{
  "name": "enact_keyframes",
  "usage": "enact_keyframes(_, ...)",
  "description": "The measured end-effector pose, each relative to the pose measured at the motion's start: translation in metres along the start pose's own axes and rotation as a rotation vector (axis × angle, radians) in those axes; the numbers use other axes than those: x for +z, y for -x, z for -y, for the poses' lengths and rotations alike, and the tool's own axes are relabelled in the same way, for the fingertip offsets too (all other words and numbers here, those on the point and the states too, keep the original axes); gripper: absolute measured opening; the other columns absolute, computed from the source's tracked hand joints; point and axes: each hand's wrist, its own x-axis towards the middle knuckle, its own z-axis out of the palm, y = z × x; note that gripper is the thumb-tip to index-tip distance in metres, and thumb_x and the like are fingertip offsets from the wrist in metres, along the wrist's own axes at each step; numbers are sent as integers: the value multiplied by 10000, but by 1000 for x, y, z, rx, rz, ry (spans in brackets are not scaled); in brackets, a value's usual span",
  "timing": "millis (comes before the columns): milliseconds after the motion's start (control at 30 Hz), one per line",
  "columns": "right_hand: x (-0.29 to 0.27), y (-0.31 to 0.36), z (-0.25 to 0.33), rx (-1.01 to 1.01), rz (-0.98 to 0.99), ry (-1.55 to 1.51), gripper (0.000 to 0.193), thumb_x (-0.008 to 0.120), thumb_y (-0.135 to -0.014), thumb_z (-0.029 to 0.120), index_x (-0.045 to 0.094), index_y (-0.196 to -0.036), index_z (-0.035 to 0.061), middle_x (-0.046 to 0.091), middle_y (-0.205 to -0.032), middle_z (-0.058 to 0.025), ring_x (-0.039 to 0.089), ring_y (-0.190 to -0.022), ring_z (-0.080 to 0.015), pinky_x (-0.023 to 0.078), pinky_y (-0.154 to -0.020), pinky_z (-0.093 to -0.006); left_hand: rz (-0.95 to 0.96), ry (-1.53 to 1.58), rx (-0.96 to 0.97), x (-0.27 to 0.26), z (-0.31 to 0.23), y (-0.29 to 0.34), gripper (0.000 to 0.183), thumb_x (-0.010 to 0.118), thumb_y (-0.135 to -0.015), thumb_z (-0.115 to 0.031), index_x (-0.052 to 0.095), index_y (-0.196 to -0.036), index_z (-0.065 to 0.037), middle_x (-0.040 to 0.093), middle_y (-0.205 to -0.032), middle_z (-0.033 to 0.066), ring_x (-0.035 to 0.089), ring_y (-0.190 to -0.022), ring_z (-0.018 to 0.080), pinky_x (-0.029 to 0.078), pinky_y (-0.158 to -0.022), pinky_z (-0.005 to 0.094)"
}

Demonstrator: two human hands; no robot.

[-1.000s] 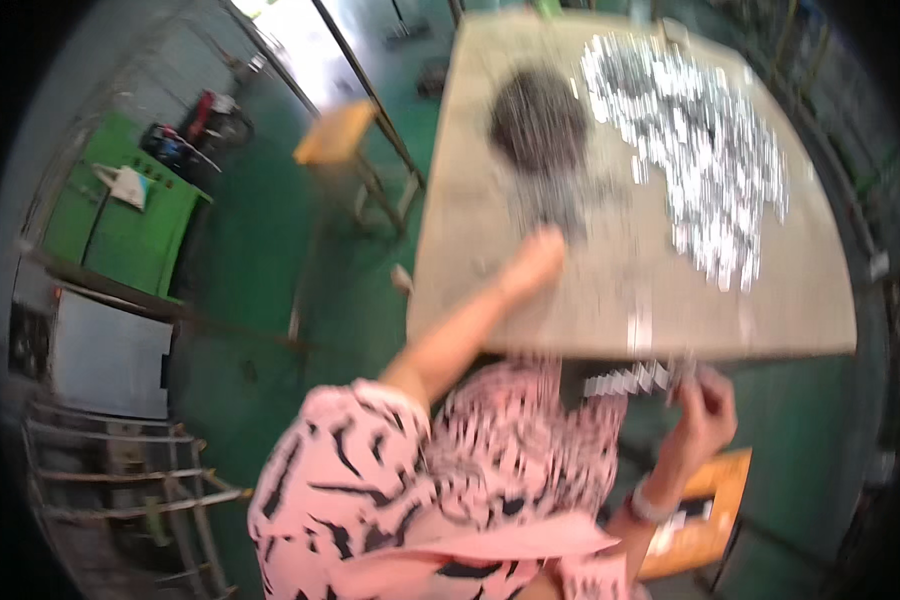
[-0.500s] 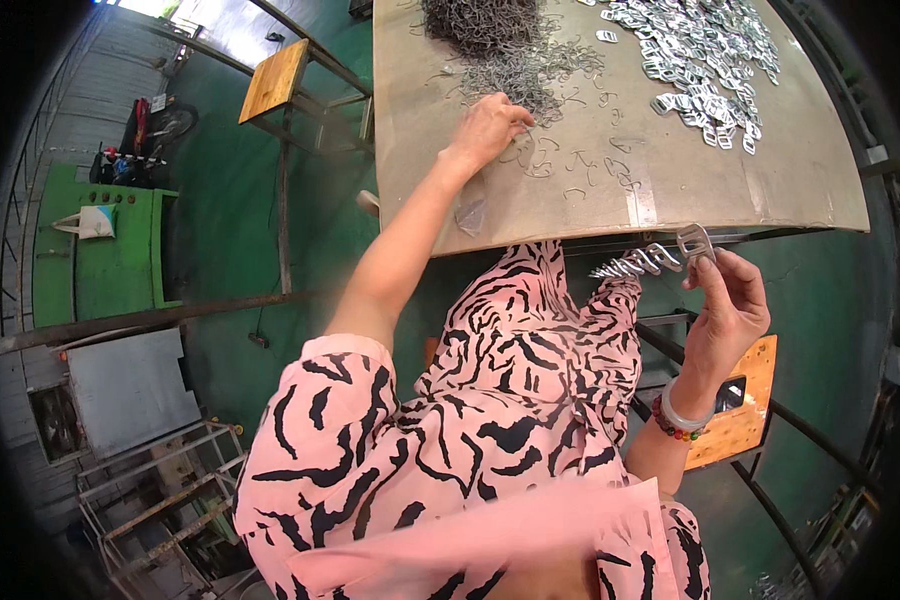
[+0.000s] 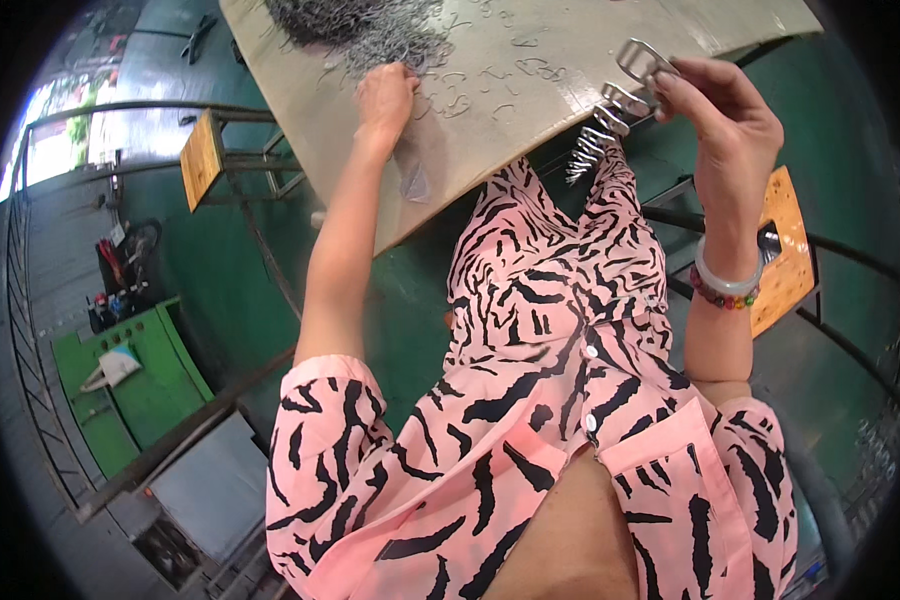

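My right hand (image 3: 725,120) pinches a flat silver metal buckle (image 3: 638,60) between thumb and fingers, just over the table's near edge. Below it dangles a chain of several similar buckles (image 3: 595,130), linked or strung together. My left hand (image 3: 385,105) rests on the table (image 3: 505,135) at the near side of a heap of small bent wire hooks (image 3: 400,42). Its fingers are curled together, and whatever they hold is hidden. A darker part of the heap (image 3: 320,18) lies farther back, and loose hooks (image 3: 458,82) are scattered to the right of this hand.
A clear plastic scrap (image 3: 417,183) lies near the table's front edge. Wooden-topped stools stand to the left (image 3: 202,160) and right (image 3: 782,245), the right one with a dark object on it. A green cabinet (image 3: 145,400) bearing a white bag (image 3: 120,366) is at far left.
The view has turned, so the buckle pile at the table's far right is out of sight. My right hand has risen with the buckle chain. My left hand stays at the hook heap, fingers more curled.
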Motion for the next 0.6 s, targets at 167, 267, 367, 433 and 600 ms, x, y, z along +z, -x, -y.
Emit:
enact_keyframes(167,-3,-6,6,-44,-3,57,140,667,-751,-27,644,-886,-60,653,-770,-87,593,-628,-114,478,-591,-214,-35,-138,115,4,0,2,161,568,-818,-169,602,-870,-20,624,-855,186,594,-816,373,456,-723,455)
enact_keyframes(267,-4,-11,8,-40,-27,81,153,662,-761,-7,656,-909,-44,648,-763,-68,582,-620,-95,472,-585,-208,-87,16,90,-21,-14,5,120,521,-839,-107,571,-879,-5,623,-890,193,585,-827,379,451,-719,448)
enact_keyframes(367,-7,-18,27,128,-24,-12,178,640,-763,-1,649,-934,-48,651,-745,-59,581,-611,-70,463,-538,-189,-258,-3,162,-42,-12,-4,149,564,-770,-49,583,-908,2,590,-837,163,598,-783,329,469,-684,413)
enact_keyframes(433,-14,-21,22,105,-6,-31,212,645,-767,18,650,-970,-42,654,-776,-58,583,-634,-69,467,-549,-193,-267,167,66,-58,-18,-16,154,560,-800,-57,591,-938,5,605,-843,152,612,-741,290,480,-659,374)
enact_keyframes(600,-9,-31,16,-59,41,-1,167,651,-772,15,666,-932,-32,646,-760,-53,571,-608,-80,467,-578,-202,-176,598,-174,-73,-24,-51,175,556,-876,-101,598,-978,34,641,-847,98,625,-656,157,498,-622,262)
